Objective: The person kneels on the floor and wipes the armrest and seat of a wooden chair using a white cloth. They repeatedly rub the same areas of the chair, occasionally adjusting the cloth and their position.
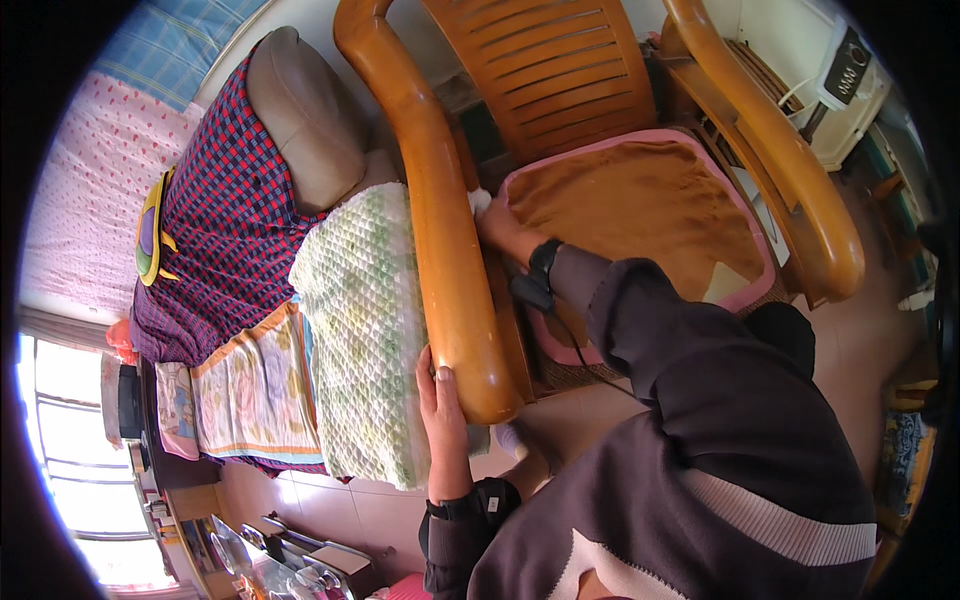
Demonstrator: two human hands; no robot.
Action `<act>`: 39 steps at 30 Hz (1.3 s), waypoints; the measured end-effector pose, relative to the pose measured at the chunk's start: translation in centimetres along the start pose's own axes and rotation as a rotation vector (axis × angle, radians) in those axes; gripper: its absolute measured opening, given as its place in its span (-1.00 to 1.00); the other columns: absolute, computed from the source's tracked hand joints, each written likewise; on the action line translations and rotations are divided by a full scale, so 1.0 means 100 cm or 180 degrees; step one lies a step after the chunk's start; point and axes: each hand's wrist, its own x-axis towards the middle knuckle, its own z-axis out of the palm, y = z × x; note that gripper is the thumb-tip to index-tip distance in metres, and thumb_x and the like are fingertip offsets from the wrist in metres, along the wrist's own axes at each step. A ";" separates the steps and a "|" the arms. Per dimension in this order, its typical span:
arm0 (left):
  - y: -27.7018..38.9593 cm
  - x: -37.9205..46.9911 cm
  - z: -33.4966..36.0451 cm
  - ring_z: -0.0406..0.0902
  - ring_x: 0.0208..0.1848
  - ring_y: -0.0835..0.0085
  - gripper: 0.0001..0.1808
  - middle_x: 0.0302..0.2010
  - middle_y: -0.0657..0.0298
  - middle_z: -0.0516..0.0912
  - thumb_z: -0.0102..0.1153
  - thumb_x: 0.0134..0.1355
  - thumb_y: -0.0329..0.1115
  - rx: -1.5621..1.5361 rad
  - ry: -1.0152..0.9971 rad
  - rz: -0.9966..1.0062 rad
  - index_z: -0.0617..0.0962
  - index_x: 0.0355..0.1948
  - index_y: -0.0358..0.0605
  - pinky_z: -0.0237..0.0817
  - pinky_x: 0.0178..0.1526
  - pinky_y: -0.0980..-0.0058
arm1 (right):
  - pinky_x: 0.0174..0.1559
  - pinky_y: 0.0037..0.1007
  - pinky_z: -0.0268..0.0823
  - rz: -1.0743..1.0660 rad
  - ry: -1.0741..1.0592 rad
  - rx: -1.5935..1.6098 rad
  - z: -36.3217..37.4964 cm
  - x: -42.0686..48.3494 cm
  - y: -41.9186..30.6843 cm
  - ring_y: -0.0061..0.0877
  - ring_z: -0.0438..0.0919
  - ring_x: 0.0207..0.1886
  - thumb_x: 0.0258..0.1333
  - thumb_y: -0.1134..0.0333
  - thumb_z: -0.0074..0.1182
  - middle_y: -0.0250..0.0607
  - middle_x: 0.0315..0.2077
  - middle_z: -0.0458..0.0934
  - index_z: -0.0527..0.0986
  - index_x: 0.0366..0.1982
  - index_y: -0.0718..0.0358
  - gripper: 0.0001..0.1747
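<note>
A wooden armchair stands in front of me, with a slatted back (562, 67) and a brown seat cushion (630, 202) edged in pink. My left hand (442, 394) rests against the front end of its thick, rounded armrest (442, 247), thumb on top. My right hand (502, 225) reaches down on the inner side of that armrest, beside the cushion. A bit of white material (478, 201) shows at its fingers, which are mostly hidden behind the armrest, so its grip is unclear. Black bands with a cable are around my right wrist.
Left of the chair is a sofa with a green-white quilted cover (360, 330), a red-blue checked cloth (232, 202) and a brown leather-like cushion (300, 120). The other armrest (795, 180) is at the right, near a white appliance with a dark control panel (844, 67). A glass table (277, 562) stands lower left.
</note>
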 end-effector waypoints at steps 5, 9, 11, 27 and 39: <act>-0.002 0.013 -0.014 0.44 0.33 0.29 -0.34 0.32 0.06 0.50 0.00 0.52 -0.03 -0.0234 -0.0590 -0.0334 0.34 0.45 -0.29 0.21 0.39 0.34 | 0.37 -0.11 0.24 0.0410 -0.0523 0.0308 -0.003 0.101 -0.027 -0.06 0.31 0.44 0.39 -0.03 0.09 0.24 0.36 0.34 0.25 0.31 0.49 -0.23; 0.002 0.012 -0.017 0.45 0.28 0.36 -0.33 0.27 0.09 0.53 -0.07 0.55 -0.01 -0.0458 -0.0827 -0.0505 0.33 0.45 -0.33 0.25 0.34 0.38 | 0.37 -0.14 0.28 0.0172 -0.0530 0.0080 -0.012 0.152 -0.043 -0.09 0.37 0.42 0.33 -0.16 0.13 0.21 0.40 0.32 0.16 0.40 0.47 -0.04; 0.004 0.012 -0.018 0.46 0.28 0.36 -0.29 0.27 0.09 0.53 -0.05 0.52 0.04 -0.0533 -0.0923 -0.0526 0.33 0.46 -0.33 0.25 0.34 0.38 | 0.34 -0.11 0.34 0.0078 -0.0345 0.0107 -0.014 0.171 -0.046 -0.01 0.43 0.37 0.27 -0.17 0.21 0.25 0.43 0.24 0.08 0.46 0.43 0.06; 0.000 0.010 -0.015 0.51 0.23 0.38 -0.36 0.20 0.10 0.60 0.03 0.52 0.02 -0.0328 -0.0613 -0.0530 0.43 0.38 -0.30 0.31 0.30 0.40 | 0.47 -0.09 0.09 -0.3983 0.0099 -0.1009 -0.029 0.108 0.003 -0.03 0.42 0.30 0.40 0.28 0.02 -0.08 0.16 0.58 0.50 0.24 0.14 -0.57; -0.005 -0.021 -0.058 0.64 0.08 0.00 -0.64 0.11 -0.01 0.66 0.23 0.36 -0.31 0.1901 0.1180 0.2115 0.62 0.13 -0.21 0.46 0.11 0.20 | 0.40 -0.03 0.22 -0.3365 0.0291 -0.1168 -0.068 -0.091 0.036 0.05 0.37 0.35 0.35 0.37 0.00 0.19 0.23 0.48 0.48 0.20 0.43 -0.54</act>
